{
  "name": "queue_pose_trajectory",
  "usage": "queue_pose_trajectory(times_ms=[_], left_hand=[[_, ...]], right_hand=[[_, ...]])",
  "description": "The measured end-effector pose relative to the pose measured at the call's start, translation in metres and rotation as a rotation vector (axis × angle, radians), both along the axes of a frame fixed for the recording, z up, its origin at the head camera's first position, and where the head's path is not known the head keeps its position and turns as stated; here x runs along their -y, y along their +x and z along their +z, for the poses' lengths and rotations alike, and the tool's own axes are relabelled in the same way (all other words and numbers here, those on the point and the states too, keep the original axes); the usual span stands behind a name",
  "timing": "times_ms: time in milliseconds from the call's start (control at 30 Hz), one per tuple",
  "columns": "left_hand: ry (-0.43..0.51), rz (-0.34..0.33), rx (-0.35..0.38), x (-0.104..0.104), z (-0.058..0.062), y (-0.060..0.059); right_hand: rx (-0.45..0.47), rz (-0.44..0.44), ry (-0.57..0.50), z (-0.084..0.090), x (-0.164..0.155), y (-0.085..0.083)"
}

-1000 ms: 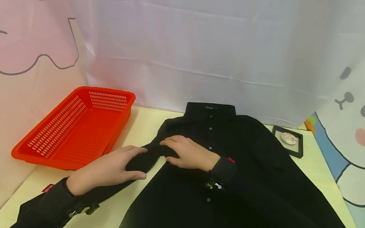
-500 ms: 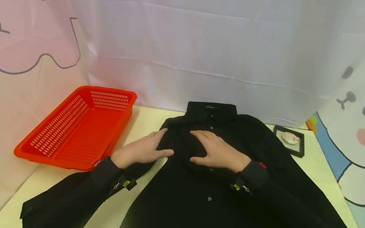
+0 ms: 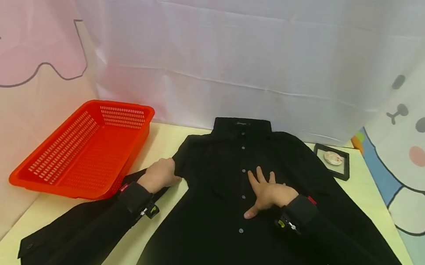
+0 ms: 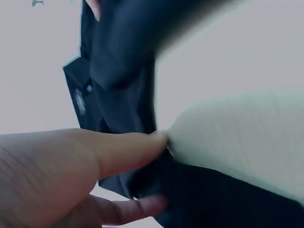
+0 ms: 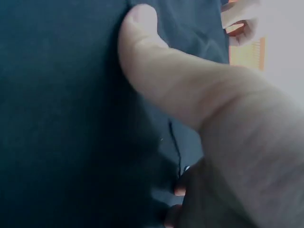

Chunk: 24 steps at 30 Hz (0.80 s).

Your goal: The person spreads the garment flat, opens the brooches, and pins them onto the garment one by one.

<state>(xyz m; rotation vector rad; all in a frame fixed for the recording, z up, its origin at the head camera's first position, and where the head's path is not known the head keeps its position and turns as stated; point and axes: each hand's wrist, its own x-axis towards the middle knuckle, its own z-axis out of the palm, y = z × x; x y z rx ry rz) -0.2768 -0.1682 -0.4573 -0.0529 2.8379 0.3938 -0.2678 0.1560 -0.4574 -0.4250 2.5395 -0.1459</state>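
A black button-up shirt (image 3: 199, 237) lies spread front side up on the pale yellow table, its collar (image 3: 242, 127) toward the back curtain. At the upper part of its left-hand sleeve, close to the armpit, my left hand (image 3: 159, 174) pinches the cloth. In the left wrist view, thumb (image 4: 137, 147) and fingers close on the fabric's edge. My right hand (image 3: 268, 194) rests on the shirt's chest beside the button row, fingers spread. The right wrist view shows that thumb (image 5: 142, 47) lying straight along the cloth. The rest of the gripped sleeve runs partly hidden beneath my left forearm.
A red plastic basket (image 3: 136, 154) stands at the back left, right beside the sleeve. A small black-framed tray (image 3: 344, 173) with a round pale item sits at the back right. A white curtain (image 3: 214, 53) and cartoon-printed sheets border the table.
My left hand moved up along the sleeve to the shoulder area and now pinches the cloth there. My right hand moved right, from the sleeve onto the chest, and spread its fingers.
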Motion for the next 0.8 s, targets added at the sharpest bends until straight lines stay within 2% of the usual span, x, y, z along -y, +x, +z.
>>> queue_pose_trajectory(times_ms=[100, 200, 300, 433, 500, 567, 633, 700, 733, 800], left_hand=[[0.023, 0.021, 0.016, 0.012, 0.001, -0.003], [0.047, 0.029, 0.006, 0.024, 0.009, -0.006], [0.043, 0.043, -0.107, 0.033, 0.019, -0.007], [-0.006, 0.092, -0.329, 0.039, 0.028, -0.002], [-0.05, 0.094, -0.422, 0.038, 0.028, 0.002], [-0.063, 0.069, -0.473, 0.032, 0.025, 0.008], [-0.076, 0.007, -0.502, 0.023, 0.018, 0.015], [-0.075, -0.052, -0.478, 0.014, 0.011, 0.024], [-0.08, -0.063, -0.455, 0.01, 0.007, 0.029], [-0.096, -0.027, -0.395, 0.008, 0.002, 0.038]], right_hand=[[0.003, 0.001, 0.033, 0.001, -0.006, 0.004], [0.013, -0.001, 0.031, 0.001, -0.011, 0.008], [0.027, -0.008, 0.013, 0.001, -0.016, 0.01], [0.028, -0.007, 0.009, 0.001, -0.018, 0.013], [0.03, -0.007, 0.008, 0.001, -0.018, 0.013], [0.036, -0.006, 0.011, 0.001, -0.018, 0.014], [0.038, -0.007, 0.016, 0.0, -0.017, 0.013], [0.039, -0.011, 0.018, 0.0, -0.016, 0.013], [0.038, -0.011, 0.018, 0.0, -0.016, 0.013], [0.037, -0.013, 0.01, 0.0, -0.015, 0.012]])
